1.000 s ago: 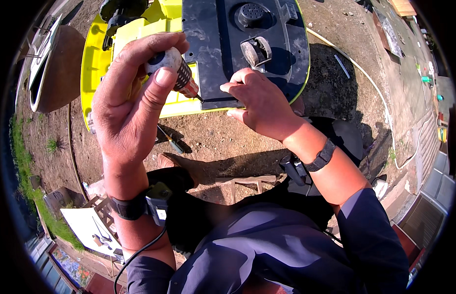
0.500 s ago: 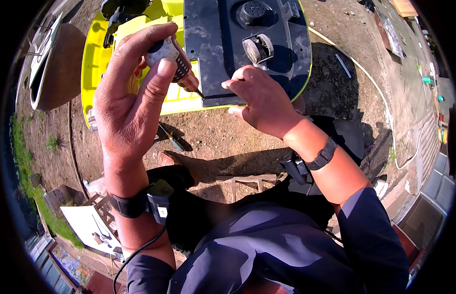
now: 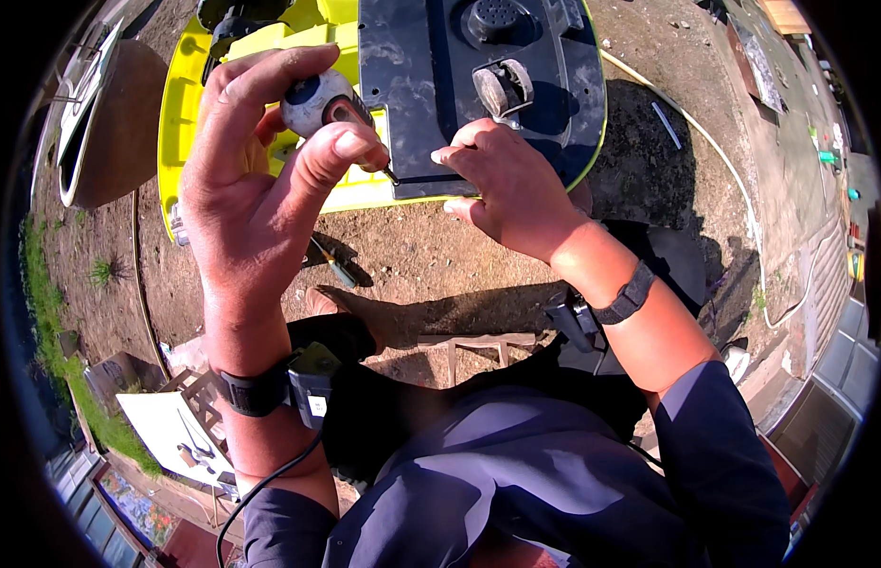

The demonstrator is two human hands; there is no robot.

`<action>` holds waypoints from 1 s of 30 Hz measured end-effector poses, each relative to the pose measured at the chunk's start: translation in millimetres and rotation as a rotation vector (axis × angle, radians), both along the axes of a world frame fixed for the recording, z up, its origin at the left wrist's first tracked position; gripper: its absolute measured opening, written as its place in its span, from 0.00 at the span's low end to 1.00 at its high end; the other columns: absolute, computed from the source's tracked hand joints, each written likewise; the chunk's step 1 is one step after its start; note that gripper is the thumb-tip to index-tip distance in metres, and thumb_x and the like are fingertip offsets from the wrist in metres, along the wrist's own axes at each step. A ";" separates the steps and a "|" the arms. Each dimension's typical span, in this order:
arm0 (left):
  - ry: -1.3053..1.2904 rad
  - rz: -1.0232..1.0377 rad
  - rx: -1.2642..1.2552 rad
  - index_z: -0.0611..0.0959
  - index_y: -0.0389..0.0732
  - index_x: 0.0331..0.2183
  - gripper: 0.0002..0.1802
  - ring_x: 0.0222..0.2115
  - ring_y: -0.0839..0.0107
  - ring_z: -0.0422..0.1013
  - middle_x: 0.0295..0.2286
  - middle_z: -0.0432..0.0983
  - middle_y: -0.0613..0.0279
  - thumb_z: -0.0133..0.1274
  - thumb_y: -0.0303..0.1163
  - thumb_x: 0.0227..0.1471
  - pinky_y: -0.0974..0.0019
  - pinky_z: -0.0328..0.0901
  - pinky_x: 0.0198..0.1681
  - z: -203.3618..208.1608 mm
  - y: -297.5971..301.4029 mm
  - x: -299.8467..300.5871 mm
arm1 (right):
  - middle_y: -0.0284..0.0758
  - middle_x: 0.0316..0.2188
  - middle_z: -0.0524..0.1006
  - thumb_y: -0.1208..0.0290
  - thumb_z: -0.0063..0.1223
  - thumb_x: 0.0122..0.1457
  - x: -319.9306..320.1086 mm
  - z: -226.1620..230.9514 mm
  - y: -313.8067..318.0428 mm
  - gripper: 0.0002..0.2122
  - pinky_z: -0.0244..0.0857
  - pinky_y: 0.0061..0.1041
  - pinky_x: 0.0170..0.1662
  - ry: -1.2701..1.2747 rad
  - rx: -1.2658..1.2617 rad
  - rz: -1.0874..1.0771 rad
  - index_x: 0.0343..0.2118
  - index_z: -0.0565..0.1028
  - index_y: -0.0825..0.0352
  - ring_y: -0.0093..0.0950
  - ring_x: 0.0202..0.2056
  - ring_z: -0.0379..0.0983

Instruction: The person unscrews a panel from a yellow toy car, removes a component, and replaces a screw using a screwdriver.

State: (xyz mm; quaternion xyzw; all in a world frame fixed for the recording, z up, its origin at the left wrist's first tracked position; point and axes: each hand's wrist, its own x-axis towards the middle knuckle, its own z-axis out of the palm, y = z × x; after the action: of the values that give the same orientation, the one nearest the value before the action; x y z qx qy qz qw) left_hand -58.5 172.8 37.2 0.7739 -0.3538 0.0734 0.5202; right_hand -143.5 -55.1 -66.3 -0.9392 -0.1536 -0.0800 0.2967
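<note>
Yellow-and-black machine [image 3: 516,95], overturned on bare dirt ground [image 3: 431,251], lies at twelve o'clock from the person. Left hand [image 3: 256,204] has its fingers clenched around a screwdriver [image 3: 329,106]; over the last second the handle has risen and tilted, its tip now meeting the black underside's lower edge. Right hand [image 3: 507,194] has stayed put, fingers pinching at that same edge; whether they grasp anything, I cannot tell. Judgement: driving at this fastening point is under way.

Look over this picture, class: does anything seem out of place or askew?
Yes: the yellow machine lies overturned on bare dirt, its dark underside and small caster wheel facing up. A second tool lies loose on the ground. The left hand grips a screwdriver.
</note>
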 end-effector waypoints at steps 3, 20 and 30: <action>0.047 -0.022 -0.075 0.79 0.32 0.50 0.20 0.42 0.73 0.73 0.42 0.74 0.60 0.61 0.23 0.55 0.70 0.66 0.50 4.8 -3.9 -3.1 | 0.36 0.43 0.72 0.73 0.69 0.43 0.0 1.0 0.3 0.24 0.68 0.33 0.51 -0.010 0.038 -0.009 0.47 0.76 0.64 0.36 0.47 0.71; 0.249 0.078 -0.125 0.74 0.34 0.47 0.21 0.40 0.74 0.76 0.40 0.79 0.58 0.63 0.22 0.53 0.71 0.71 0.44 7.0 7.0 -21.8 | 0.36 0.45 0.72 0.70 0.68 0.48 -0.1 4.1 -0.6 0.24 0.68 0.34 0.51 0.055 -0.023 -0.008 0.50 0.75 0.62 0.37 0.47 0.71; -0.043 0.083 0.068 0.72 0.35 0.52 0.23 0.48 0.65 0.75 0.47 0.77 0.48 0.57 0.17 0.55 0.65 0.70 0.52 1.2 36.3 -32.7 | 0.35 0.45 0.72 0.70 0.67 0.49 14.0 4.8 4.7 0.21 0.68 0.33 0.50 -0.137 -0.085 -0.054 0.48 0.77 0.63 0.35 0.45 0.72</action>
State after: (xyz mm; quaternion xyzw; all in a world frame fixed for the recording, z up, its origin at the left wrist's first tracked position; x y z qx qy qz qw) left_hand -91.2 209.1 38.4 0.8033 -0.3349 0.0993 0.4824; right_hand -129.5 -50.4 -61.5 -0.9470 -0.1514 -0.1454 0.2431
